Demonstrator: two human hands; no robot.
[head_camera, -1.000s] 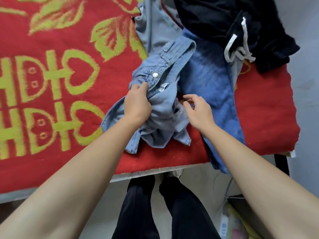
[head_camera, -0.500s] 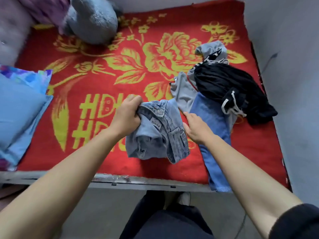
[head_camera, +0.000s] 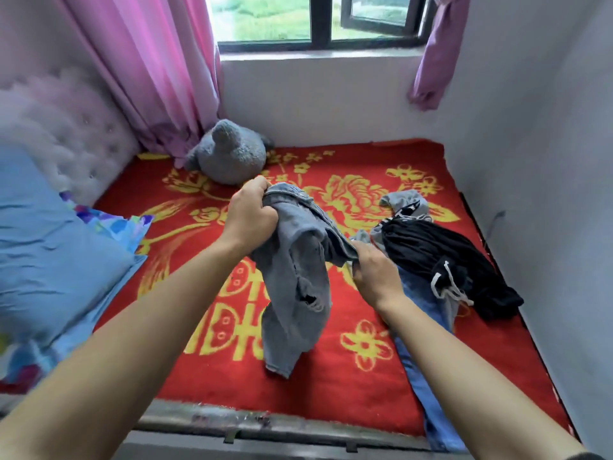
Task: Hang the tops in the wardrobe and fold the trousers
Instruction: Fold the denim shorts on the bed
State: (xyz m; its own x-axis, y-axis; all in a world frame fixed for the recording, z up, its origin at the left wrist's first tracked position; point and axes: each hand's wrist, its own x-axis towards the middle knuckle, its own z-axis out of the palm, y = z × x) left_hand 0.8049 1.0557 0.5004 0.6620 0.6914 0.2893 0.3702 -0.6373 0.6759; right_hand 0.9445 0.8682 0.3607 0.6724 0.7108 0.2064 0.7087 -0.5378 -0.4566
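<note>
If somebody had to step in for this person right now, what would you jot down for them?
Left hand: shut on the ripped jeans, bunched at the top.
Right hand: gripping the same jeans at their other edge; the legs hang down to the red blanket.
Waiting at the right of the bed: blue trousers, black garment with white drawstring, grey garment behind it.
Done: nothing visibly folded or hung.
Left: fold these jeans, then sort the pile. No wardrobe in view.
</note>
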